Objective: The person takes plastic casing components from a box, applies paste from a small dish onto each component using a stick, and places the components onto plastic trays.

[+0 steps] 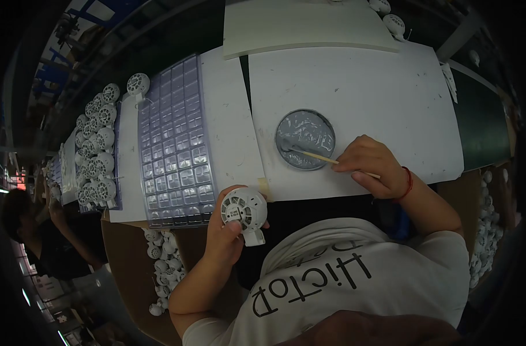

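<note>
In my left hand (228,233) is a round white slotted housing (244,209), its short stem pointing down and the thumb on its face. My right hand (371,167) pinches a thin wooden stick (318,155). The stick's far end, coated grey, rests in the grey paste in a round shallow dish (316,126). That dish sits on the white board (355,81), ahead and to the left of my right hand. The housing is below and left of the dish, beyond the board's near edge.
A clear plastic compartment tray (176,138) lies left of the dish. Many white housings (96,138) are heaped farther left, with one (138,85) by the tray's corner. Boxes of housings (165,265) flank my body. A co-worker (49,236) is at the far left.
</note>
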Demonstrator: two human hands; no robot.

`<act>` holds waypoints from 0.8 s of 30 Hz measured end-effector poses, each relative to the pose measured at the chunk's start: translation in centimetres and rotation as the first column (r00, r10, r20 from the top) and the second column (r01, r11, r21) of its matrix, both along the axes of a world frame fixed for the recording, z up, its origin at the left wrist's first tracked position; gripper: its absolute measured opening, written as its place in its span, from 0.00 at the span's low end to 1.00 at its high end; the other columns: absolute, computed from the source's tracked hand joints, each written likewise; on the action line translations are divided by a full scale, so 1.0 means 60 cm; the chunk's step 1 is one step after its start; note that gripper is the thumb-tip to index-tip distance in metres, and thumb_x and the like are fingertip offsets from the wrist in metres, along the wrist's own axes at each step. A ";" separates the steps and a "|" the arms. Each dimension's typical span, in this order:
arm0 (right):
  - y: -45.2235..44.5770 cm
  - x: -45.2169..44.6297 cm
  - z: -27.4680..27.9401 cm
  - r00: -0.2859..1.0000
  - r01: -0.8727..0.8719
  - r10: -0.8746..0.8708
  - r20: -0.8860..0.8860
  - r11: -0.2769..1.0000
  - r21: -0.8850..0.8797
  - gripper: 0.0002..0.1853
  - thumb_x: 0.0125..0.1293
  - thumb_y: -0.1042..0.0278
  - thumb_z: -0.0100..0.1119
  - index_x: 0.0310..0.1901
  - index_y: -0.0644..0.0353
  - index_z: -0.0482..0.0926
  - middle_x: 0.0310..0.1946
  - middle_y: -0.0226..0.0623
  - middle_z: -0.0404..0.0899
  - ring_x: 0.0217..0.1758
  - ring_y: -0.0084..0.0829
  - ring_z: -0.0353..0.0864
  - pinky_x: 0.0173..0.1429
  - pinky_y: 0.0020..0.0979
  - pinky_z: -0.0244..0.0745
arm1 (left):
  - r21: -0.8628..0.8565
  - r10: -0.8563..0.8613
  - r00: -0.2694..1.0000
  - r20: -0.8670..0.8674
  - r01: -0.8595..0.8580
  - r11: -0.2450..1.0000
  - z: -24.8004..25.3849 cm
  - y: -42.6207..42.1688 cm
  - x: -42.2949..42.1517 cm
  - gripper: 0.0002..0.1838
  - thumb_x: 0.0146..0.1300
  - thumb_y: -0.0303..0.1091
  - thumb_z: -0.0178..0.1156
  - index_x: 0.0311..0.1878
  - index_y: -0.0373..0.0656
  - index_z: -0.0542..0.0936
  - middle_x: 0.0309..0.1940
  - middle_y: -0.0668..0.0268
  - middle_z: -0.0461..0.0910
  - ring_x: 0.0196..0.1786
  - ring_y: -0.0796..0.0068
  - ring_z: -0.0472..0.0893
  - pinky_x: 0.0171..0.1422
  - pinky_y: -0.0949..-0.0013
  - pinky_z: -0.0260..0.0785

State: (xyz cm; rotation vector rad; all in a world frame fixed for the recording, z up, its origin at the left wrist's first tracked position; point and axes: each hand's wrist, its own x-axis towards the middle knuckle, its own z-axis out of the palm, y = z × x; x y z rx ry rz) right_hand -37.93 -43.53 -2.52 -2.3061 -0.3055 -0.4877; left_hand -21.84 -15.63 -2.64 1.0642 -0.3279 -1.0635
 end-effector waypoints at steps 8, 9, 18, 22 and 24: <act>0.041 -0.018 -0.027 0.992 0.127 -0.104 -0.074 0.806 0.578 0.12 0.67 0.75 0.43 0.43 0.66 0.78 0.37 0.42 0.81 0.41 0.31 0.78 0.48 0.30 0.72 | 0.062 0.034 0.999 0.036 -0.036 0.997 0.008 -0.006 0.002 0.43 0.43 0.40 0.74 0.61 0.39 0.61 0.48 0.56 0.74 0.44 0.63 0.79 0.47 0.62 0.76; 0.049 -0.019 -0.027 0.992 0.127 -0.105 -0.072 0.807 0.577 0.12 0.67 0.75 0.43 0.43 0.66 0.78 0.37 0.42 0.81 0.41 0.31 0.78 0.48 0.30 0.72 | 0.076 0.040 0.998 0.050 -0.044 0.996 0.009 -0.005 0.002 0.43 0.43 0.38 0.73 0.62 0.39 0.61 0.48 0.56 0.74 0.44 0.64 0.79 0.47 0.62 0.76; 0.055 -0.018 -0.027 0.987 0.143 -0.155 -0.034 0.772 0.620 0.13 0.66 0.75 0.42 0.44 0.67 0.78 0.40 0.41 0.82 0.42 0.30 0.77 0.51 0.30 0.69 | 0.128 0.065 0.993 0.101 -0.077 0.989 0.011 -0.002 -0.002 0.41 0.46 0.31 0.69 0.63 0.39 0.59 0.45 0.58 0.74 0.42 0.66 0.79 0.48 0.64 0.75; 0.041 -0.019 -0.017 0.982 0.175 -0.191 0.003 0.901 0.396 0.14 0.62 0.77 0.44 0.45 0.65 0.79 0.41 0.40 0.81 0.42 0.31 0.76 0.49 0.30 0.68 | 0.120 0.048 0.992 0.113 -0.062 0.991 0.011 0.000 -0.002 0.41 0.46 0.27 0.68 0.64 0.39 0.59 0.46 0.58 0.74 0.42 0.67 0.79 0.49 0.64 0.75; 0.037 -0.019 -0.009 0.976 0.199 -0.215 0.025 0.938 0.284 0.14 0.61 0.78 0.45 0.45 0.64 0.79 0.41 0.41 0.81 0.41 0.32 0.76 0.48 0.30 0.68 | 0.184 0.034 0.993 0.109 -0.053 0.982 0.015 0.001 -0.003 0.41 0.45 0.23 0.68 0.64 0.40 0.59 0.48 0.60 0.73 0.47 0.69 0.78 0.52 0.66 0.74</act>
